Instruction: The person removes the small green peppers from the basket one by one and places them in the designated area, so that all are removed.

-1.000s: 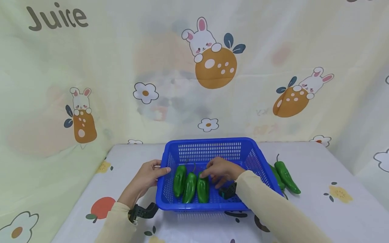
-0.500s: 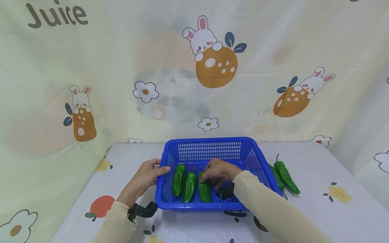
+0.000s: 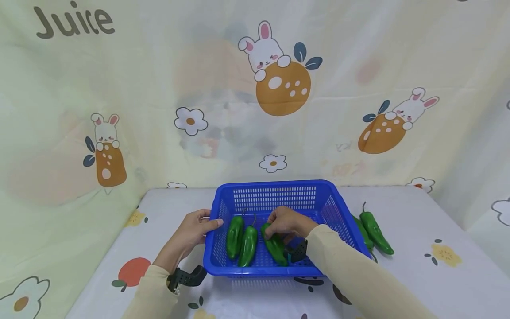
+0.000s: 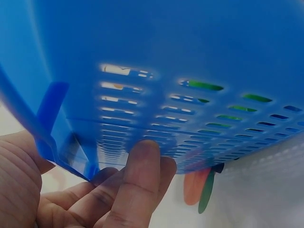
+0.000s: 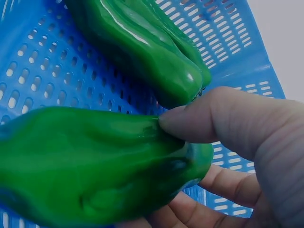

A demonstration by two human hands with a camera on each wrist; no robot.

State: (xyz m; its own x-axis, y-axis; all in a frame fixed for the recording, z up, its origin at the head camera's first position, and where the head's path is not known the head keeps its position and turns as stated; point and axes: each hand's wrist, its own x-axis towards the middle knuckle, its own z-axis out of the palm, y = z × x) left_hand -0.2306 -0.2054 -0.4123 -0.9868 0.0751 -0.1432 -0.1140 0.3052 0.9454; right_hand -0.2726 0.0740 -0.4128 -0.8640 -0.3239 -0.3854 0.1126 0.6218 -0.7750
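Observation:
A blue plastic basket (image 3: 275, 270) with slotted walls stands on the table. My left hand (image 3: 194, 229) grips its left rim, thumb over the edge and fingers against the outside wall, as the left wrist view (image 4: 137, 190) also shows. Inside the basket, my right hand (image 3: 287, 221) pinches a green pepper (image 3: 276, 250) near its stem end, thumb on top and fingers underneath in the right wrist view. That pepper lies slanted, its lower end toward the front right. To its left lie two more green peppers, one in the middle (image 3: 249, 248) and one by the left wall (image 3: 235, 237).
Right of the basket, on the patterned tablecloth (image 3: 422, 274), lie a green pepper (image 3: 375, 232) and another (image 3: 363, 232) partly hidden by the basket wall. A printed cloth backdrop (image 3: 223, 155) hangs behind the table.
The pepper in my right hand has swung from upright to slanted, its lower end moving right. My left hand stays on the basket rim, and the other peppers have not moved.

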